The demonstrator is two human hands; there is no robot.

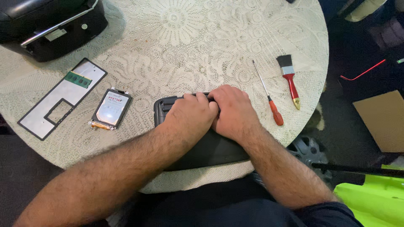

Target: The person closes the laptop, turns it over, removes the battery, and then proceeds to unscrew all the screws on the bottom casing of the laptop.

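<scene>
Both hands press down side by side on a black laptop that lies upside down at the near edge of a round table covered with a pale lace cloth. The left hand lies flat over the middle of the laptop's far edge, its fingers curled over that rim. The right hand sits just beside it, touching it, with its fingers bent down onto the same edge. Whether either hand actually grips a part or only presses on the case cannot be told, since the fingertips are hidden. The laptop runs from under the hands back toward the person, its rounded left corner showing clear of the left wrist.

To the left of the laptop, apart from it, lies a hard drive in its metal bracket. Farther left is a flat cover panel with a green memory stick resting on it. A black bag stands at the far left edge. To the right of the hands lie a screwdriver with an orange handle and, beyond it, a small paintbrush with a red handle.
</scene>
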